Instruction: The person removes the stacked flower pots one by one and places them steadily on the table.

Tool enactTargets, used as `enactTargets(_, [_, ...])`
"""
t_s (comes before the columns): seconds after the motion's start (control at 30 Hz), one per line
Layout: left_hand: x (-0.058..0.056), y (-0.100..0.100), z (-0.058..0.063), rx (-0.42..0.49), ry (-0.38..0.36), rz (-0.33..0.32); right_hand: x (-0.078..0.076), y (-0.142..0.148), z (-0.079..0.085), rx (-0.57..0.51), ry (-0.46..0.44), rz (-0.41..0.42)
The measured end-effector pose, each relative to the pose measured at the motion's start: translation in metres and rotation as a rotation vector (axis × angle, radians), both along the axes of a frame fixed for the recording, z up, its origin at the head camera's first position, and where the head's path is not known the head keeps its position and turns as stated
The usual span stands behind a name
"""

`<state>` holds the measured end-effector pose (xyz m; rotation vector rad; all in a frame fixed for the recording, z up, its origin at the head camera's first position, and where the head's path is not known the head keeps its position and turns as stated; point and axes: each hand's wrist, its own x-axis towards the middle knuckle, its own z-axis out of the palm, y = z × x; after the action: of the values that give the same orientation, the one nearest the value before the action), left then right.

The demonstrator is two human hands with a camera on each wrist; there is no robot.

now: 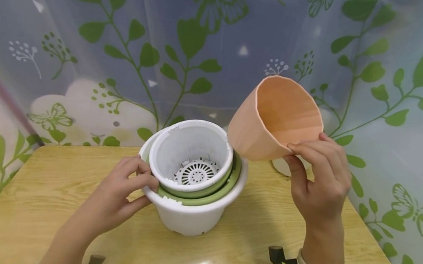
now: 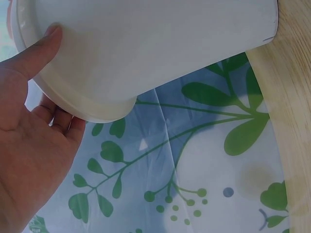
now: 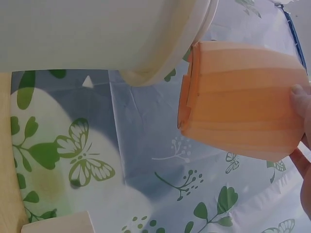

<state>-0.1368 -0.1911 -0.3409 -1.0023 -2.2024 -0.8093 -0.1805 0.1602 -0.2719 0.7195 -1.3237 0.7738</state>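
Note:
My left hand [image 1: 119, 193] grips the rim of a large white flower pot [image 1: 192, 218] that stands on the table. Nested inside it are a green pot [image 1: 226, 190] and, uppermost, a smaller white pot [image 1: 165, 157] with a slotted bottom. In the left wrist view, the thumb presses the white pot's outer wall while the other fingers go behind the rim. Held up to the right, a peach-coloured flower pot [image 1: 246, 130] with a faceted wall is tilted, its mouth facing me. My right hand [image 1: 321, 172] pinches its rim between thumb and fingers.
A white object [image 1: 282, 166] stands on the wooden table [image 1: 64, 179] behind the peach pot, partly hidden. Right behind the table hangs a blue and white cloth [image 1: 240, 40] printed with green leaves and butterflies. A black wrist mount [image 1: 283, 262] sits by the right sleeve.

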Motion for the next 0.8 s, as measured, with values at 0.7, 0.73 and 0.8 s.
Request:
enactTargets(0.7, [0.001,-0.001,0.001,-0.021,-0.011,0.019,-0.016,0.004,-0.013,0.063,-0.053,-0.034])
enactTargets(0.73, [0.001,-0.001,0.001,-0.021,-0.013,0.017,-0.017,0.003,-0.013,0.061,-0.055,-0.037])
enactTargets(0.8, [0.000,-0.001,0.001,-0.021,-0.017,0.013,-0.017,0.003,-0.015,0.058,-0.056,-0.042])
